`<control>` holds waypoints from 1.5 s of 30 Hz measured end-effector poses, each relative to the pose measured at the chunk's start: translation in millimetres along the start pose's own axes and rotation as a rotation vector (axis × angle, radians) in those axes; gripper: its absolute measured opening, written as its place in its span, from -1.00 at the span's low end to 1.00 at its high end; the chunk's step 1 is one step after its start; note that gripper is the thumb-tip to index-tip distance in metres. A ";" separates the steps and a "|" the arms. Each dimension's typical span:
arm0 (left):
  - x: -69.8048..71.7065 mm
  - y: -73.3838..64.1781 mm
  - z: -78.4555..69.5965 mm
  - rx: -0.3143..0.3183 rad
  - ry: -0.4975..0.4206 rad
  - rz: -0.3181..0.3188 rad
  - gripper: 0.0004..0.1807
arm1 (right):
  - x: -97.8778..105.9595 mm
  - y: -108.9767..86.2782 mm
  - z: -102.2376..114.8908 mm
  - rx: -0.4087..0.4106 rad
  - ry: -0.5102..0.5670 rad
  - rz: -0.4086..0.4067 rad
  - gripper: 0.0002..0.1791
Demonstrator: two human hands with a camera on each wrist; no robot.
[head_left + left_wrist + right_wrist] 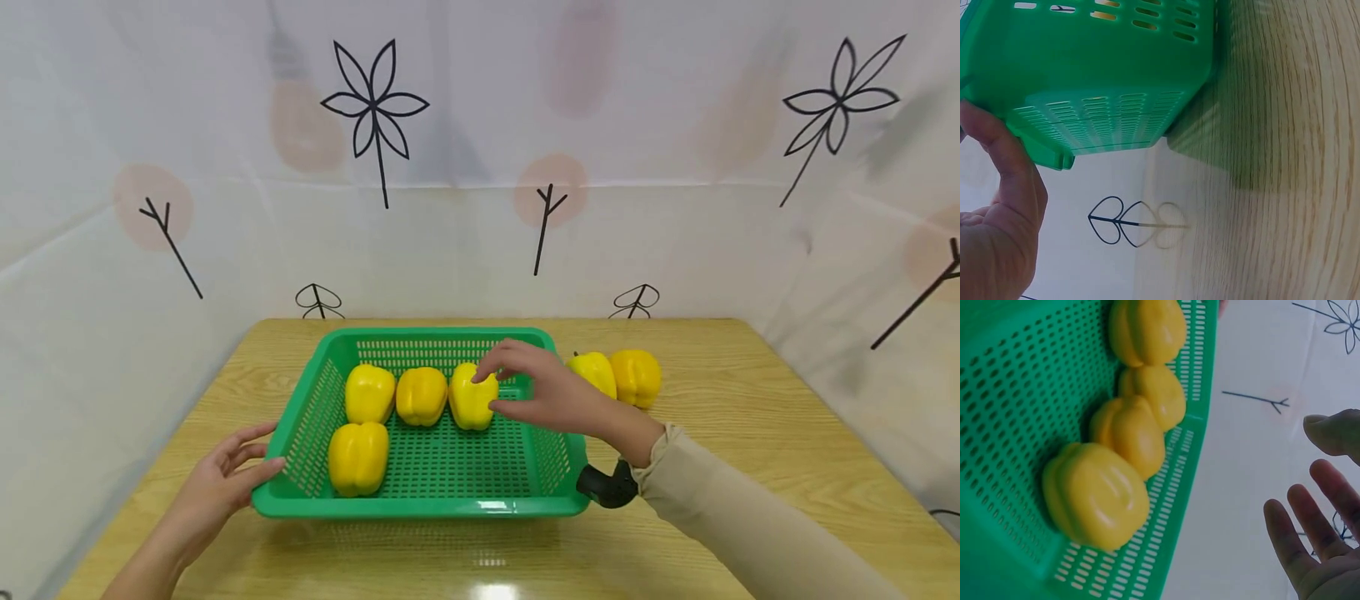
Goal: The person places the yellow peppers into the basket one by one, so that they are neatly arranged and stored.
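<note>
A green plastic basket (420,507) with slotted sides stands on the table. My left hand (225,471) grips its left rim, the thumb over the top edge; the left wrist view shows that hand (1007,206) at the basket's rim (1041,153). Inside, yellow bell peppers (422,398) form a row of three along the back, with one pepper (358,458) at front left. Over the basket's right part, my right hand (543,387) hovers beside the rightmost pepper (468,408), partly overlapping it. Fingers spread apart and holding nothing, the right hand (1325,531) appears in the right wrist view.
Two more yellow peppers, one lighter (596,371) and one deeper yellow (637,377), lie on the wooden table (750,433) right of the basket, behind my right forearm. A black strap-like piece (607,485) hangs at the right wrist. Patterned white cloth (465,250) surrounds the table.
</note>
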State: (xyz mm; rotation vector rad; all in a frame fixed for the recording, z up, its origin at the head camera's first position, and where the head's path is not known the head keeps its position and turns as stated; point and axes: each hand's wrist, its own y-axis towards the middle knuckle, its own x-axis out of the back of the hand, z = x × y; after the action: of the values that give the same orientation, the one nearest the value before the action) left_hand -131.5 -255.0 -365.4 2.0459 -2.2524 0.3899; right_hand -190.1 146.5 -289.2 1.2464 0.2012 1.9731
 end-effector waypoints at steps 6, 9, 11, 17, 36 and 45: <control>1.7 -0.2 1.0 0.016 0.006 -0.010 -0.38 | 8.8 -15.3 -3.4 -0.035 -0.024 -0.026 -0.64; 1.7 -0.6 1.2 0.015 0.003 -0.013 -0.39 | 12.5 -22.9 -8.2 -0.046 -0.032 -0.039 -0.63; 1.7 -0.8 1.3 0.011 0.003 -0.015 -0.39 | 14.8 -28.3 -11.9 -0.046 -0.039 -0.049 -0.62; 1.7 -0.6 1.1 0.008 0.000 -0.014 -0.39 | 22.5 -42.5 -20.7 -0.024 -0.044 -0.093 -0.57; -0.7 1.0 1.0 0.012 0.014 -0.016 -0.36 | 44.5 -77.4 -34.9 -0.158 -0.193 -0.136 -0.58; -1.2 -0.1 -0.4 0.006 0.008 -0.010 -0.34 | 50.9 -88.3 -46.9 -0.201 -0.242 -0.157 -0.58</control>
State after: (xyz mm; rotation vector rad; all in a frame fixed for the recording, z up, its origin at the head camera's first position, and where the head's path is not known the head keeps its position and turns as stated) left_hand -131.3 -253.7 -365.2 2.0541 -2.2380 0.4046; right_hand -193.3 253.8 -321.8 1.2826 -0.0195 1.6493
